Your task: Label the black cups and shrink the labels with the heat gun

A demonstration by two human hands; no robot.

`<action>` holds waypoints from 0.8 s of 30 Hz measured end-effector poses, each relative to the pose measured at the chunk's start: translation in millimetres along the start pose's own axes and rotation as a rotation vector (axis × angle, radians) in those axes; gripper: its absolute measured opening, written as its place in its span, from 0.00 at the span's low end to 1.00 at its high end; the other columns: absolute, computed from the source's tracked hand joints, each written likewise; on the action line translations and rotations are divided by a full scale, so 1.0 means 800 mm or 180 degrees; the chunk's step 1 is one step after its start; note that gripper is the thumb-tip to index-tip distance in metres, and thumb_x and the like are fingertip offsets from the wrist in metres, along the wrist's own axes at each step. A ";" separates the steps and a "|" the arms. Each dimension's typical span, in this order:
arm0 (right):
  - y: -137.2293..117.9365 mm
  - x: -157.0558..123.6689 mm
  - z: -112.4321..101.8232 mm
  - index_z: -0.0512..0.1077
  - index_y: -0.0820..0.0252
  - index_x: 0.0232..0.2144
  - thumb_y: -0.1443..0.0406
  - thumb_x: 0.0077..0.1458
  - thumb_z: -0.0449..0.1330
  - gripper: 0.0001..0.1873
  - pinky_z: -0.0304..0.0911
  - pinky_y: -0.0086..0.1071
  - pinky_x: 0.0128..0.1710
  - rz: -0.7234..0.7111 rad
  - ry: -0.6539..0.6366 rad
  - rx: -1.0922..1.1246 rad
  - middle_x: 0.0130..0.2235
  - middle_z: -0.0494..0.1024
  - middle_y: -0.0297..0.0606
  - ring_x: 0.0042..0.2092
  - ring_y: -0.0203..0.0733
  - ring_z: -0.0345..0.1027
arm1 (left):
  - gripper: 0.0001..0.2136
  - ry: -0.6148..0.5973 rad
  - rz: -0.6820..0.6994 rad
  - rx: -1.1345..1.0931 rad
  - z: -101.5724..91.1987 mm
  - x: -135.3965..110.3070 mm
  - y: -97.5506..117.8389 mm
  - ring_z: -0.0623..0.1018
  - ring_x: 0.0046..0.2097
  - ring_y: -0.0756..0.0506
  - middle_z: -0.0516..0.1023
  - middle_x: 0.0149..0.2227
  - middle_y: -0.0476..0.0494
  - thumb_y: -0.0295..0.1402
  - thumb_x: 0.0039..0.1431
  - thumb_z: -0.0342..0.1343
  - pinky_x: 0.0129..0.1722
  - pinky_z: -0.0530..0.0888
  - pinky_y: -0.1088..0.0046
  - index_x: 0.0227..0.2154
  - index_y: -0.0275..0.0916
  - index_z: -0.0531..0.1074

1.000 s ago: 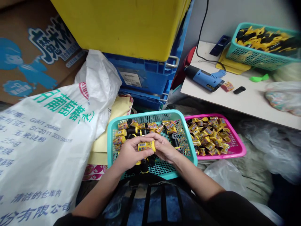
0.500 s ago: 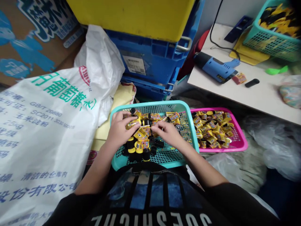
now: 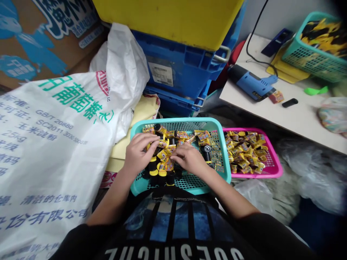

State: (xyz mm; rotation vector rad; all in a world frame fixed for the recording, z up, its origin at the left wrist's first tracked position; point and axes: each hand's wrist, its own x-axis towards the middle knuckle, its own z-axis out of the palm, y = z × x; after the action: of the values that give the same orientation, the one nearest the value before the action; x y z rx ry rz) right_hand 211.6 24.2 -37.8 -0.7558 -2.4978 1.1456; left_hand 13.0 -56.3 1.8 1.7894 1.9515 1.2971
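A turquoise mesh basket (image 3: 226, 159) in front of me holds small black-and-yellow cylinders (image 3: 153, 177) and loose printed yellow label sleeves (image 3: 202, 136). My left hand (image 3: 139, 151) is over the basket's left part, thumb and forefinger closed on a small yellow-labelled cylinder (image 3: 163, 143). To its right, my right hand (image 3: 188, 156) is closed, palm down, with bent fingers by the printed yellow pieces. What its fingertips hold, if anything, is hidden. A black cylinder with a round silvery end (image 3: 207, 150) lies right of that hand.
A pink basket (image 3: 278, 168) full of yellow-labelled pieces adjoins on the right. On the white table (image 3: 244, 103) are a blue heat gun (image 3: 252, 83), a black cylinder (image 3: 290, 103) and another turquoise basket (image 3: 306, 54). Blue crates (image 3: 173, 68) stand ahead; a white sack (image 3: 54, 162) lies left.
My right hand has shifted slightly down and left, with its fingers drawn in closer. My left hand stays at the same part of the basket. The camera view has turned a little.
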 end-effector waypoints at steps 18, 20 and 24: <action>-0.050 -0.005 0.035 0.70 0.63 0.47 0.72 0.63 0.52 0.12 0.57 0.39 0.44 -0.1407 -0.1358 -0.1450 0.44 0.73 0.42 0.46 0.47 0.60 | 0.14 0.0062 -0.2109 -0.1795 -0.004 0.006 0.019 0.80 0.28 0.48 0.82 0.28 0.45 0.40 0.45 0.68 0.26 0.75 0.77 0.30 0.36 0.75; -0.042 -0.001 0.039 0.69 0.64 0.45 0.71 0.65 0.49 0.11 0.59 0.40 0.44 -0.1497 -0.1384 -0.1590 0.40 0.73 0.42 0.44 0.46 0.60 | 0.14 0.0064 -0.2115 -0.1609 -0.005 0.003 0.016 0.79 0.26 0.48 0.81 0.26 0.45 0.42 0.46 0.67 0.24 0.74 0.77 0.29 0.36 0.77; -0.023 0.004 0.038 0.71 0.65 0.43 0.70 0.64 0.51 0.10 0.61 0.43 0.47 -0.1693 -0.1420 -0.1667 0.43 0.72 0.43 0.46 0.47 0.61 | 0.14 0.0075 -0.2019 -0.1337 -0.009 0.000 0.008 0.77 0.24 0.48 0.81 0.25 0.45 0.44 0.47 0.65 0.22 0.73 0.76 0.28 0.36 0.79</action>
State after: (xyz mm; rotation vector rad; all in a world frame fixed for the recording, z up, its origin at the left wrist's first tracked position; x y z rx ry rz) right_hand 188.8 -3.0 -43.1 0.1100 -3.1379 0.5091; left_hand 12.7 -60.0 10.6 0.8639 1.8469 1.3492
